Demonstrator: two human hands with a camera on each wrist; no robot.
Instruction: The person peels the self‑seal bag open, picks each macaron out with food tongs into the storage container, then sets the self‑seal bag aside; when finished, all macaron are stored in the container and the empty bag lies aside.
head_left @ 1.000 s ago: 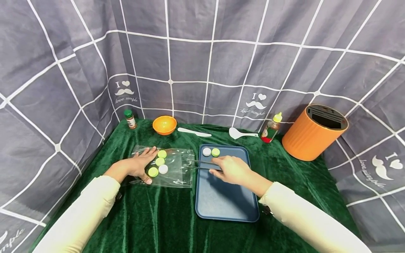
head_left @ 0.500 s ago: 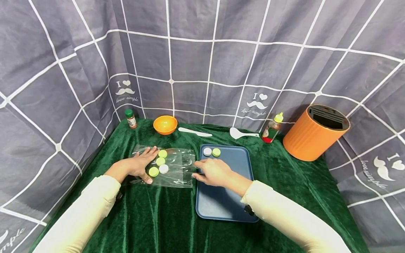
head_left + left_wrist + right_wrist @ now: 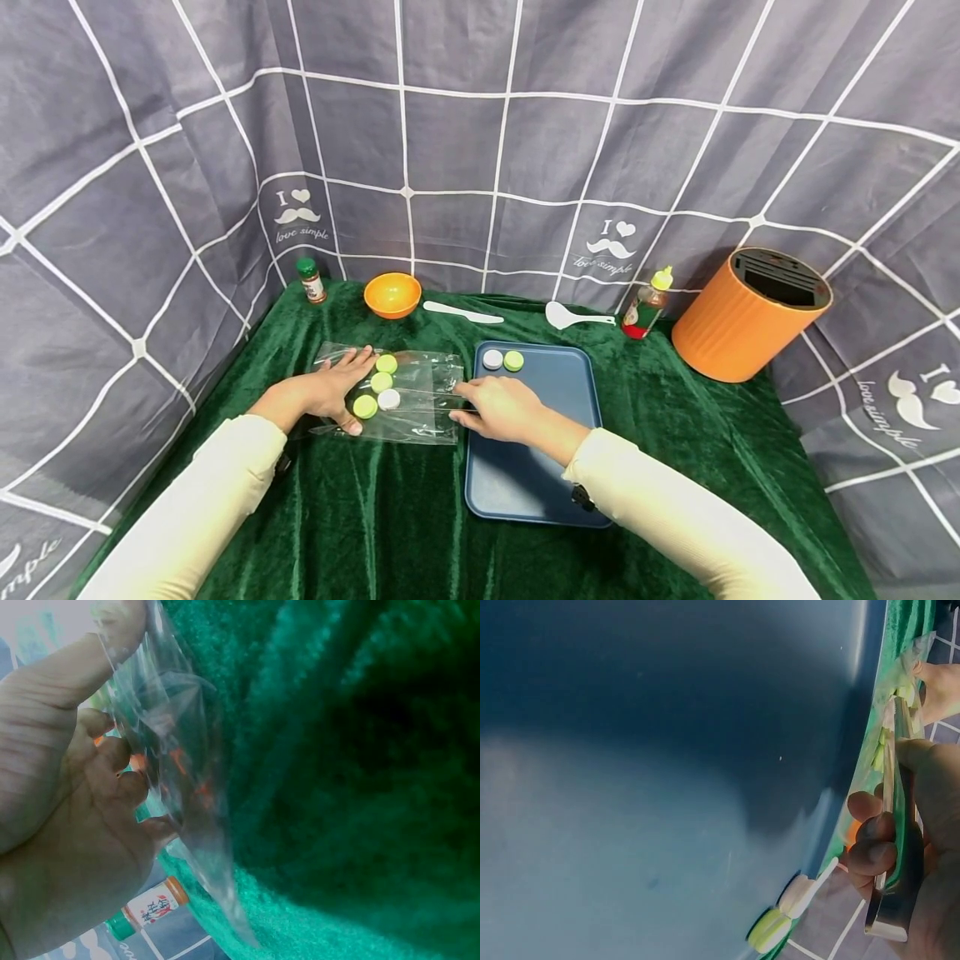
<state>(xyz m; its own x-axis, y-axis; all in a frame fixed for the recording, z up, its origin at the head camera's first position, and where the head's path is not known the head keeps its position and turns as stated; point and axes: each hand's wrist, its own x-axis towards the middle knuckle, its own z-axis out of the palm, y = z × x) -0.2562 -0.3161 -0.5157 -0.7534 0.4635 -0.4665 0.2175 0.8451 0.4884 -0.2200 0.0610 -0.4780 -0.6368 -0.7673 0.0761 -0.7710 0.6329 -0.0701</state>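
Observation:
My left hand (image 3: 326, 393) rests spread on the closed end of a clear plastic bag (image 3: 431, 429) on the green cloth. Inside the bag, beside its thumb and fingers, lie a white macaron (image 3: 388, 399) and several green ones (image 3: 365, 407). My right hand (image 3: 504, 408) grips metal tongs (image 3: 891, 919) over the left edge of a blue tray (image 3: 532, 492). The tongs' two arms reach through the bag's mouth, tips at the white macaron, one arm to each side. Another white macaron (image 3: 492, 359) and a green one (image 3: 513, 361) sit side by side in the tray's far left corner.
Along the back stand a green-capped seasoning bottle (image 3: 311, 282), an orange bowl (image 3: 392, 297), a yellow-topped sauce bottle (image 3: 645, 308) and an orange knife block (image 3: 738, 325). A white knife (image 3: 462, 312) and a white ladle (image 3: 573, 317) lie between them.
My right hand has moved left from over the tray, sliding the tongs deeper into the bag up to the white macaron. The left hand stays in place.

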